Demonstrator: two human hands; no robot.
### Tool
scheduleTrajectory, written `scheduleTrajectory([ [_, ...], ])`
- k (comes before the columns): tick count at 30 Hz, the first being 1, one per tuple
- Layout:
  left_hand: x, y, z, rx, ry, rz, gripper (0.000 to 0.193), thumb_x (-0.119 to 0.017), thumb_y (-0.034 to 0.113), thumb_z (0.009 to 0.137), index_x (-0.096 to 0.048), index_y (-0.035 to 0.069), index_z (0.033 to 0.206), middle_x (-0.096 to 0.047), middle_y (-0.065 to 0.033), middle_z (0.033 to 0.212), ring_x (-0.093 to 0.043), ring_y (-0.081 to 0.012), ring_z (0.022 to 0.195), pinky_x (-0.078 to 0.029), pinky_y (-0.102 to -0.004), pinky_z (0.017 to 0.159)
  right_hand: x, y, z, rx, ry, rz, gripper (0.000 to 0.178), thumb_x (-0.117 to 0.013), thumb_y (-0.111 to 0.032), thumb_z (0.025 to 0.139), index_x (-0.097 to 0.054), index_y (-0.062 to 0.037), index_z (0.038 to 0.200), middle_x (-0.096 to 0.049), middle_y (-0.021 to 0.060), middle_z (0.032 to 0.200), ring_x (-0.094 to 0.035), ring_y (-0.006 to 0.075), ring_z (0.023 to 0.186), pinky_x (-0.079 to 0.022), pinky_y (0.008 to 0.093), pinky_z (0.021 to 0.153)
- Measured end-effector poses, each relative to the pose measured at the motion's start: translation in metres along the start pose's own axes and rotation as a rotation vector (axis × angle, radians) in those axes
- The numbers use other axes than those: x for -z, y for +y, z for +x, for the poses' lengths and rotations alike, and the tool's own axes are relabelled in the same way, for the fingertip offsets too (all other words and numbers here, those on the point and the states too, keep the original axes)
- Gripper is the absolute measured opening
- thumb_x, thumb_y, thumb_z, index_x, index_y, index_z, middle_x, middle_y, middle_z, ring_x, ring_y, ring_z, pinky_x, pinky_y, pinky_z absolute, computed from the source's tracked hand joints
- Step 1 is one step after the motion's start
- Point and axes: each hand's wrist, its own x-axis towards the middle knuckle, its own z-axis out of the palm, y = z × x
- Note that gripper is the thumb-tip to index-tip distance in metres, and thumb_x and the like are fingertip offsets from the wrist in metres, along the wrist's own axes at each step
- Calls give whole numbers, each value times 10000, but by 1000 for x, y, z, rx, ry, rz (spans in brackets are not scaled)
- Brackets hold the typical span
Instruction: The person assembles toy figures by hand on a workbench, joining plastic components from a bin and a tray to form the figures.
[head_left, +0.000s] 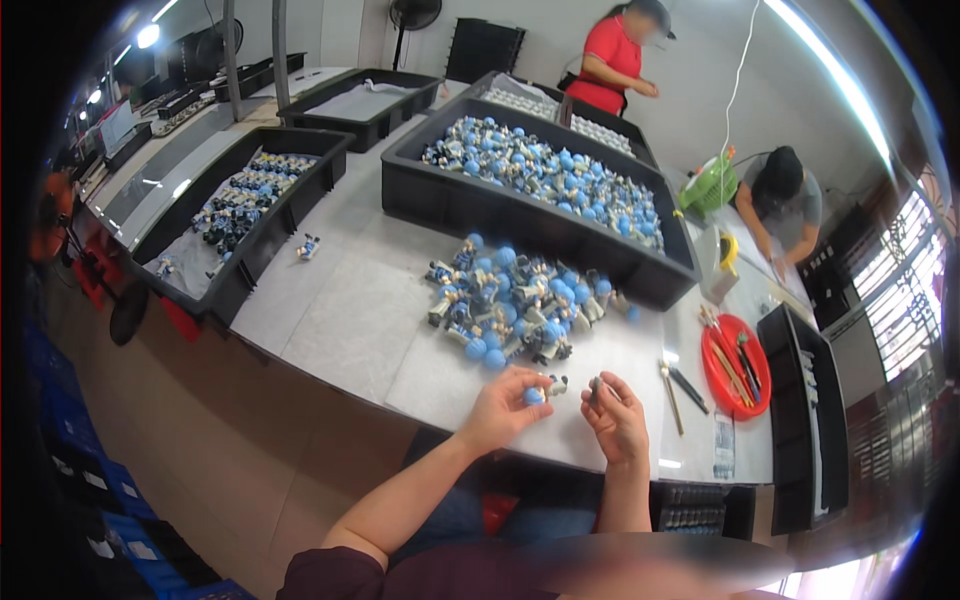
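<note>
My left hand (507, 405) is closed on a small figurine (536, 396) with a blue ball-like part, held over the table's front edge. Just to its right, my right hand (615, 415) pinches a small dark grey piece (595, 388), too small to name. The two hands are a little apart. Beyond them lies a loose heap of similar figurines (510, 300), blue, white and dark, on the pale tabletop (345, 320). One lone figurine (307, 247) lies farther left.
A large black bin (540, 235) full of figurines stands behind the heap. At left, another black tray (255, 240) holds figurines in rows. To the right are a red dish (712, 375) with tools, a pen-like tool (688, 390) and a black tray (790, 440). Two people work beyond.
</note>
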Motion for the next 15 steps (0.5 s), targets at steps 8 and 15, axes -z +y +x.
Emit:
scheduleTrajectory([
  [8,9,-4,1,-21,18,-66,271,-553,-25,787,-548,8,1056,-454,-52,1089,-495,-127,963,-420,-242,819,0,8,8,4,-52,-22,290,-598,30,744,-517,13,1022,-554,79,883,-554,161,762,-480,278,692],
  [15,3,-18,19,-95,-28,-107,296,-550,-58,773,-552,15,1059,-437,-62,1165,-461,-134,1046,-392,-247,867,6,5,8,152,61,-116,252,-572,0,780,-503,7,1021,-541,55,872,-542,129,775,-460,229,680],
])
